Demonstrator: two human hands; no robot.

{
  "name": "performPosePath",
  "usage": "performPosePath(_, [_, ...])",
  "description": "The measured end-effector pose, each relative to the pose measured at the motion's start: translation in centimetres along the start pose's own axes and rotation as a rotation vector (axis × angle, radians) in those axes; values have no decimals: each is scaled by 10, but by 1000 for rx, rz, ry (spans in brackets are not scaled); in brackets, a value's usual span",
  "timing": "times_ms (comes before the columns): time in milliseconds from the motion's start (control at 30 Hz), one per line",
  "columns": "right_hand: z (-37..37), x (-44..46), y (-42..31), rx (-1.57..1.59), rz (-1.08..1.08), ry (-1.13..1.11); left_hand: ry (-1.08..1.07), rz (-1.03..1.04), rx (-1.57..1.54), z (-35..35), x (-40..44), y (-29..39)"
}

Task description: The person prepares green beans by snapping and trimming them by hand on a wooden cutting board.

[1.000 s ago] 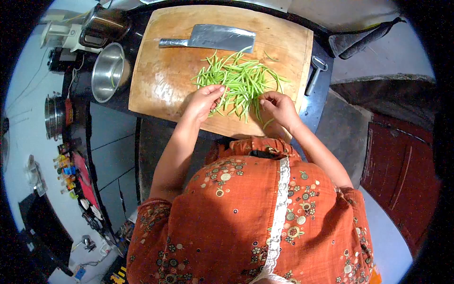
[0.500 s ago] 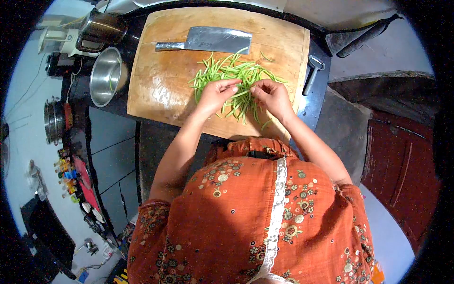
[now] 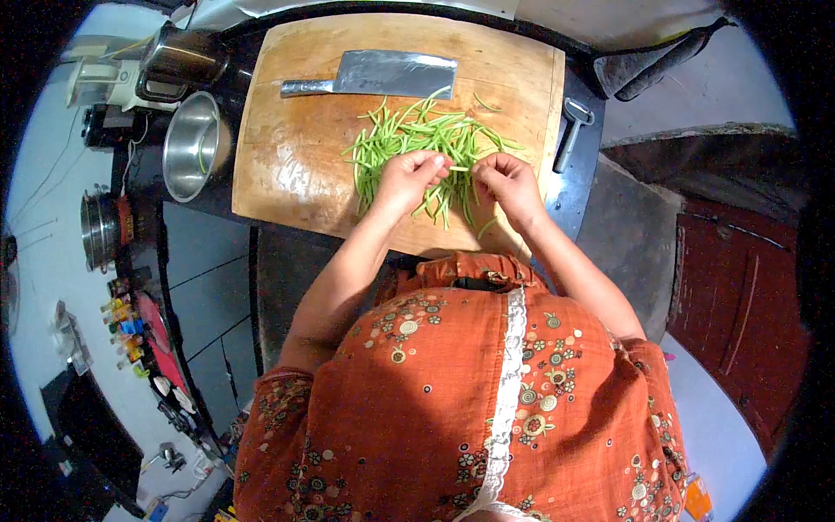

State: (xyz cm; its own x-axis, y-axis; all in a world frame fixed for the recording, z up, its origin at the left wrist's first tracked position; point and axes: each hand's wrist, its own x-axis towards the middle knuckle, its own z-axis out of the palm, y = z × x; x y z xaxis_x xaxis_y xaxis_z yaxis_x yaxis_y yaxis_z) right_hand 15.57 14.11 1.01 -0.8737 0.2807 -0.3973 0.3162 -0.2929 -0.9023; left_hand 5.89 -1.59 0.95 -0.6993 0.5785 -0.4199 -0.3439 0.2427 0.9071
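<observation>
Over the near side of a pile of long, thin green beans (image 3: 409,130), both my hands work close together. A short stretch of one pale green bean (image 3: 460,169) shows between them. My left hand (image 3: 412,181) pinches its left end with thumb and forefinger. At the other end, my right hand (image 3: 508,184) has its fingertips closed on the bean, partly hidden by the curled fingers. The pile lies on a wooden cutting board (image 3: 291,174). Beyond it, a cleaver (image 3: 396,73) rests flat, handle to the left.
Left of the board stands a steel bowl (image 3: 187,157) with a green piece inside. Behind the bowl are a dark pot (image 3: 178,61) and a white appliance (image 3: 109,83). A peeler (image 3: 574,135) lies on the dark counter at the board's right. One stray bean (image 3: 487,103) lies near the cleaver.
My hands have drawn slightly apart and toward my right, and the bean between them shows more clearly. The view has shifted slightly; the cleaver and pile stay put on the board.
</observation>
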Motion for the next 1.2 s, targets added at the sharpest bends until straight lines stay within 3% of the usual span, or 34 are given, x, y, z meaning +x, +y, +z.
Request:
performPosePath(133, [-2,-8,4,119,153,34,129,-22,-173,0,3,0])
performPosePath(367, [-24,-11,8,95,166,98,189,129,56,-39,8,2])
performPosePath(500, [-21,-3,12,-14,101,38,425,415,812,-41,-3,-1])
performPosePath(600, [-14,11,24,-97,37,34,169,92,789,-20,-21,4])
performPosePath(700, [-11,21,42,-371,-197,109,115,357,1130,-4,-29,-17])
performPosePath(733, [-15,15,31,-513,-181,110,170,493,1216,-3,-28,-22])
performPosePath(833, [-20,11,32,-455,-152,72,160,426,1319,-3,-22,-26])
performPosePath(1033, [-22,2,20,-348,-66,37,153,260,1054,-24,-25,5])
performPosePath(1200, [-16,1,8,-359,-158,33,165,329,1039,-35,-39,45])
